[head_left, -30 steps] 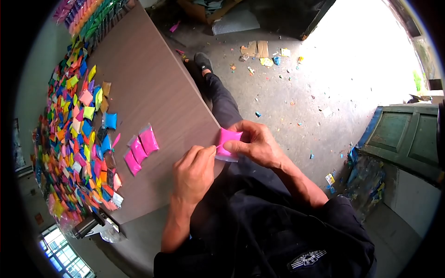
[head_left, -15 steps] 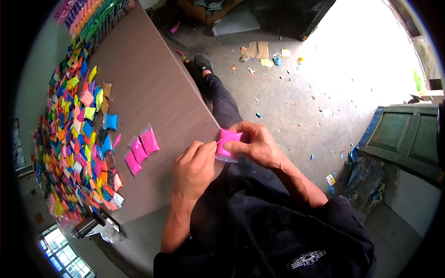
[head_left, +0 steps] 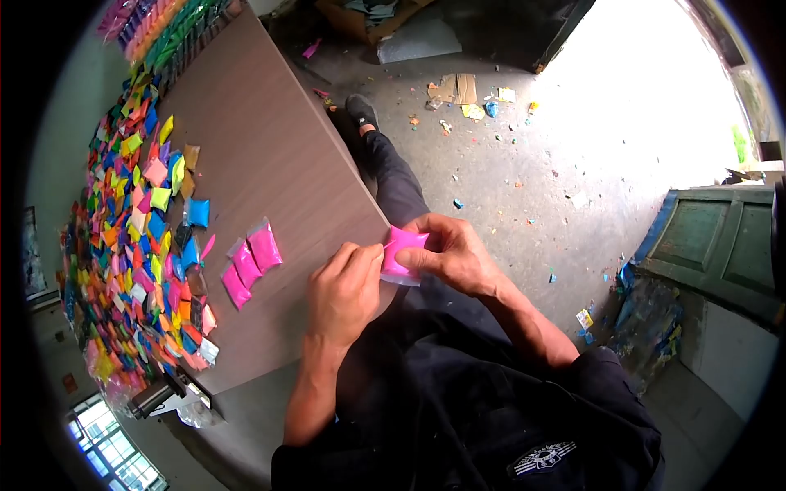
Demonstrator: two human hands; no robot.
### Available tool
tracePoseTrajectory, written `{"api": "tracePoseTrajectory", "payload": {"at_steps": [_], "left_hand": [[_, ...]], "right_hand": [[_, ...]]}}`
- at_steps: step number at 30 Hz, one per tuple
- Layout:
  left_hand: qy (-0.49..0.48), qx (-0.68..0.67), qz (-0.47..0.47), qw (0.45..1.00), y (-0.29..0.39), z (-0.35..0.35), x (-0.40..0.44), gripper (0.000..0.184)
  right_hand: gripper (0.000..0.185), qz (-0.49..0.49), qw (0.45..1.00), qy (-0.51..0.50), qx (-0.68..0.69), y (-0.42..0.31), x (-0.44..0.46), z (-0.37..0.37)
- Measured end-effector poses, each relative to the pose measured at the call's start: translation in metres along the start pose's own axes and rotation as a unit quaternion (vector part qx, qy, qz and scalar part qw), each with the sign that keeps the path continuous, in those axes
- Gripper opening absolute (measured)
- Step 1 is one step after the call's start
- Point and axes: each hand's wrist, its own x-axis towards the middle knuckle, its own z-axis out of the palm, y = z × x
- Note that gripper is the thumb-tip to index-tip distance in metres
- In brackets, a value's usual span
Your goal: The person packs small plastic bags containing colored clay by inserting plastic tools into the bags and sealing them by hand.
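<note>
My right hand (head_left: 458,255) grips a small, plump bag of bright pink clay-like stuff (head_left: 402,260), thumb across its front. The bag is held over the table's edge, its clear plastic end pointing down. Close against its left side, my left hand (head_left: 345,290) is closed in a pinch. A thin pink strand (head_left: 388,245) shows between those fingertips and the bag. Left of my hands, three similar pink bags (head_left: 250,260) lie side by side on the brown table (head_left: 303,221).
A large heap of small coloured bags (head_left: 135,237) covers the table's left side. More bundled bags (head_left: 176,33) lie at its far end. Scraps and flattened cardboard (head_left: 458,88) litter the floor on the right. A green wooden door (head_left: 708,237) stands at far right.
My left hand has shifted slightly up along the bag's left edge, and the thin pink strand now shows at its fingertips. My right hand holds the bag in the same place.
</note>
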Motion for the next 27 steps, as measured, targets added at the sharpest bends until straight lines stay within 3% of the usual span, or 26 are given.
{"api": "tracePoseTrajectory", "payload": {"at_steps": [27], "left_hand": [[-0.025,-0.023,-0.003,0.999,-0.003,-0.002,0.007,0.012]], "right_hand": [[0.033,-0.002,1.0,0.002,-0.012,-0.004,0.0,0.0]]}}
